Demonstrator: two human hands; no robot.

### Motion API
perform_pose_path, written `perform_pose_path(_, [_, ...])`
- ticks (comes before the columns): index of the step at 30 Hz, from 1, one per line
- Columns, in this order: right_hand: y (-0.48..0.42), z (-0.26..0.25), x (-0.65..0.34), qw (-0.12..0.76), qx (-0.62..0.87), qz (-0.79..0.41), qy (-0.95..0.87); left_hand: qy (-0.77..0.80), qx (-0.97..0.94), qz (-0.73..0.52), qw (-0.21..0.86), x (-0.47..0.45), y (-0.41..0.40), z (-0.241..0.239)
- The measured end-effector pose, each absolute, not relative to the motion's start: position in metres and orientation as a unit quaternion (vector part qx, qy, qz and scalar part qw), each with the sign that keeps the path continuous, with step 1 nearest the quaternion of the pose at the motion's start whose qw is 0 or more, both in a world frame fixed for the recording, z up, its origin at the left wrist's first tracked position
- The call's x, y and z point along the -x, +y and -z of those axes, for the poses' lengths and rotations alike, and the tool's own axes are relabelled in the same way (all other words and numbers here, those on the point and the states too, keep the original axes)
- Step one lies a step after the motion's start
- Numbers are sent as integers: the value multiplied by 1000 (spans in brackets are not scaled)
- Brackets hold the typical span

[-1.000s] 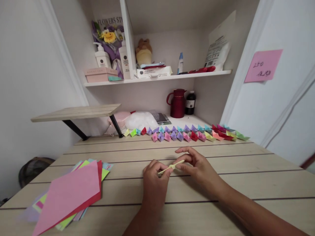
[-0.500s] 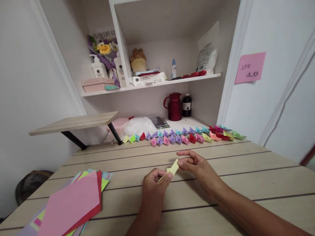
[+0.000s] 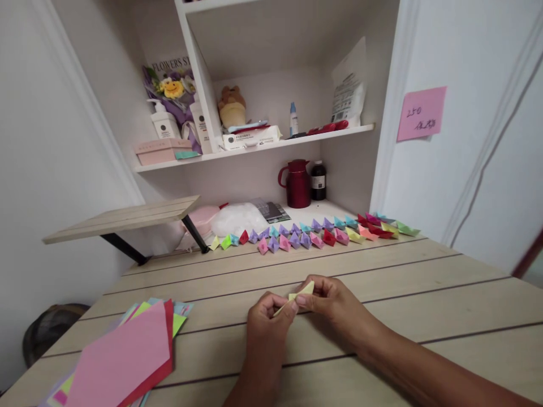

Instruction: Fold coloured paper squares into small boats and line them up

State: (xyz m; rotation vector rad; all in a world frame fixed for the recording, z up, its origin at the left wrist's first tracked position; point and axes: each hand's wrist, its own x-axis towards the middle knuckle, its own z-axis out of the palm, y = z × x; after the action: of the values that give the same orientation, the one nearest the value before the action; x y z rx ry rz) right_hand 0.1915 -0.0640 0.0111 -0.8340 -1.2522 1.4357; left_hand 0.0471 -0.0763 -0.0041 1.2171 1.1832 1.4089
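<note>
The left hand (image 3: 266, 322) and right hand (image 3: 335, 302) meet just over the table (image 3: 424, 294). Each has its fingertips pinched on an end of the folded yellow paper (image 3: 299, 294), which spans the gap between them. Beyond the hands runs a row of paper boats (image 3: 314, 236). Left of the left hand lie coloured sheets (image 3: 127, 356).

1 camera, worn on the head, sits above the near edge of the wooden table (image 3: 403, 282) and faces forward and down across it. It is close: the left hand (image 3: 267, 323) and right hand (image 3: 335, 305) lie just past that near edge, and the shelf (image 3: 263, 148) beyond the table's far edge fills the frame's top.
</note>
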Motion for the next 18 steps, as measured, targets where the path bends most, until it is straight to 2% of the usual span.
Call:
perform_pose_path(10, [-63, -15, -193, 499, 316, -655, -472, 439, -467, -528, 557, -46, -78, 1])
perform_pose_path(15, [-63, -13, -190, 473, 318, -659, -490, 320, -444, -480, 686, -40, -84, -13])
perform_pose_path(18, [-65, -12, -189, 481, 308, -657, -493, 278, -450, -469, 707, -38, -88, -18])
